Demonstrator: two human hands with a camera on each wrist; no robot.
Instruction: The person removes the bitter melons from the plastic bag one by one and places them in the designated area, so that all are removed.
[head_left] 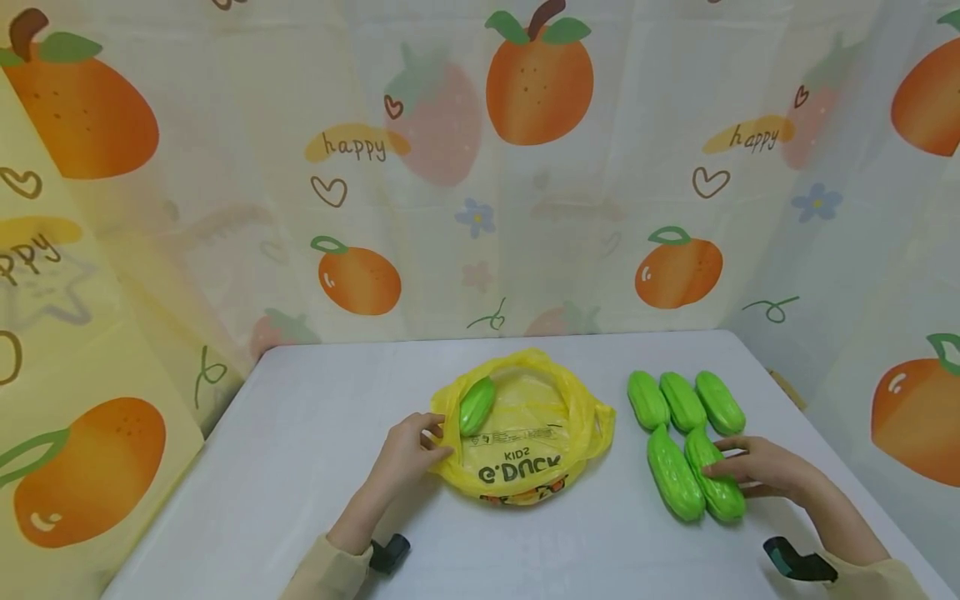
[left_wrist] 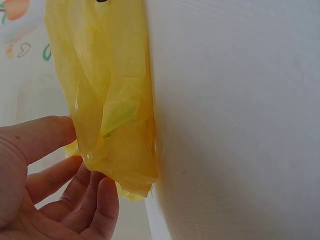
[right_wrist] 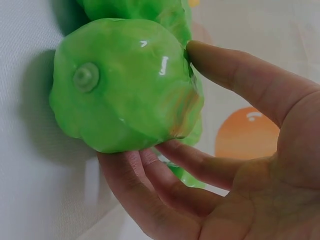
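Note:
On the left of the yellow plastic bag (head_left: 573, 400), my left hand (head_left: 408, 450) pinches the rim between thumb and fingers; the left wrist view shows the bag's side (left_wrist: 125, 155) hanging by the fingertips. The bag's mouth is spread wide, and one glossy green cucumber (head_left: 477, 407) lies inside at its left. At the right of the table, my right hand (head_left: 772, 467) grips the nearest right cucumber (head_left: 708, 457), which rests on the table. In the right wrist view, the thumb and fingers lie on opposite sides of that cucumber (right_wrist: 115, 90), its knobbed end facing the camera.
Beside the gripped one lies another cucumber (head_left: 675, 475), with three more in a row behind, the middle one (head_left: 682, 402) among them. A white cloth covers the table (head_left: 300, 467). A fruit-printed curtain (head_left: 450, 275) hangs behind and along both sides.

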